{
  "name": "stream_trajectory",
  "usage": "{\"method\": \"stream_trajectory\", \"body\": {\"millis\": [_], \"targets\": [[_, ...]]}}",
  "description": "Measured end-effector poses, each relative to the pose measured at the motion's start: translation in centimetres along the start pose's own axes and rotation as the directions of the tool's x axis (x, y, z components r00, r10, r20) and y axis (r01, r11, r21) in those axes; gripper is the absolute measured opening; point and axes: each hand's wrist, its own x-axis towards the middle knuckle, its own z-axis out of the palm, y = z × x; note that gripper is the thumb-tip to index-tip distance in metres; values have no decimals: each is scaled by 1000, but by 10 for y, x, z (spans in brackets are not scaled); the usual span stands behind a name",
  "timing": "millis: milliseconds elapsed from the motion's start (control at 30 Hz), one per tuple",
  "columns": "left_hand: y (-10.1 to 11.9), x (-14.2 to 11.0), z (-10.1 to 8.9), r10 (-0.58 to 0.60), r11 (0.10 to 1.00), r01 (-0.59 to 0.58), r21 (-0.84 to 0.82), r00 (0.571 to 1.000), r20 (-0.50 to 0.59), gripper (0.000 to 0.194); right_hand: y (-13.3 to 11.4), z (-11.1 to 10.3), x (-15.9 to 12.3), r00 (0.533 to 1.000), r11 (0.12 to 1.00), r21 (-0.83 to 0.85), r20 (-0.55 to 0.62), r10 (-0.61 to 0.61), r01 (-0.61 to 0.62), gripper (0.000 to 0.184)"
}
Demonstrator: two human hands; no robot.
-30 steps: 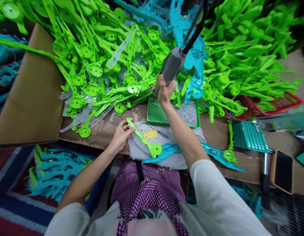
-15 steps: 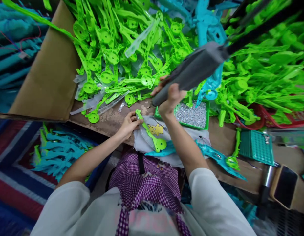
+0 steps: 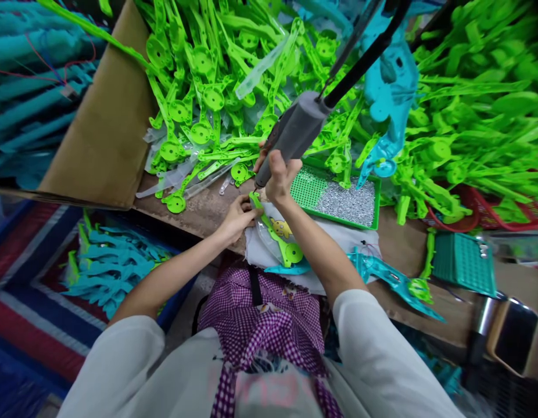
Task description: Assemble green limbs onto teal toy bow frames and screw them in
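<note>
My right hand is wrapped round a grey electric screwdriver, a black cord running from its top end. Its tip points down at the upper end of a lime-green plastic part; whether it touches cannot be told. My left hand pinches that upper end. A clear plastic piece lies along the green part, over a white cloth with a yellow cartoon figure. To the right, a blue plastic part rests partly on the cloth.
A green tray of small metal screws stands behind the cloth. Heaped green parts fill the back, beside a cardboard wall. At right are a teal basket and a phone. A bin of blue parts stands at lower left.
The screwdriver has swung more upright, and its tip has moved left and down to the green part's upper end. My left hand keeps its pinch. The whole view has shifted slightly.
</note>
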Motion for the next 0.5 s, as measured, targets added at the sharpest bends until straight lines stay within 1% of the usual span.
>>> {"method": "stream_trajectory", "body": {"millis": [100,233,400,500], "targets": [[0,0,0,13,1000,-13,1,1000,6,46,3,1,-1,1000,1000,-16,24,-2,2,52],[0,0,1,14,1000,-14,-20,1000,15,45,5,3,0,996,999,-29,93,-11,14,54],[-3,1,3,39,999,-39,-36,999,-7,44,7,5,3,981,997,-63,190,-39,52,54],[-6,1,3,66,997,-67,-44,998,-16,43,8,4,3,977,994,-98,209,-27,49,55]]}}
